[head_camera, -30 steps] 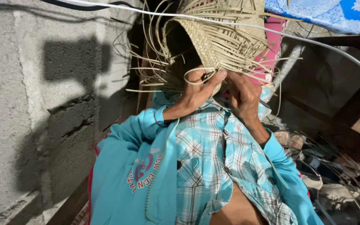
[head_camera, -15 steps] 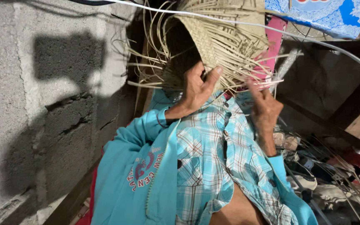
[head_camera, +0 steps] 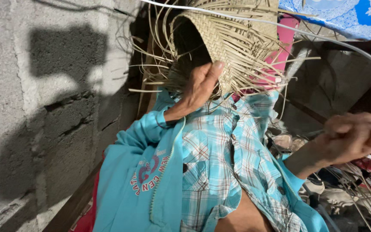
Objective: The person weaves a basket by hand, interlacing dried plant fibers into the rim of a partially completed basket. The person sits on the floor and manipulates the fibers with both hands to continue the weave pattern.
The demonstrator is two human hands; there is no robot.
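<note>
Grey block wall [head_camera: 44, 107] on left, clutter at lower right too dim to identify. Left hand [head_camera: 200, 83] clamped on half-woven straw basket [head_camera: 232, 38], held up centre, top cropped. Right hand [head_camera: 355, 135] blurred, fisted, contents unclear, well apart from basket.

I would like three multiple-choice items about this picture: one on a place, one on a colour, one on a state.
1. Where is the left hand?
A. on the woven basket
B. on the block wall
C. in the lap

2. What colour is the open jacket?
A. red
B. turquoise
C. black

3. How is the right hand?
A. spread flat
B. resting on the basket
C. closed in a fist, away from the basket

Answers: 1 A, the thumb lies along the basket's rim. 2 B, the sleeves and front are turquoise over a plaid shirt. 3 C, the fingers are curled shut at the right edge, apart from the weave.
</note>
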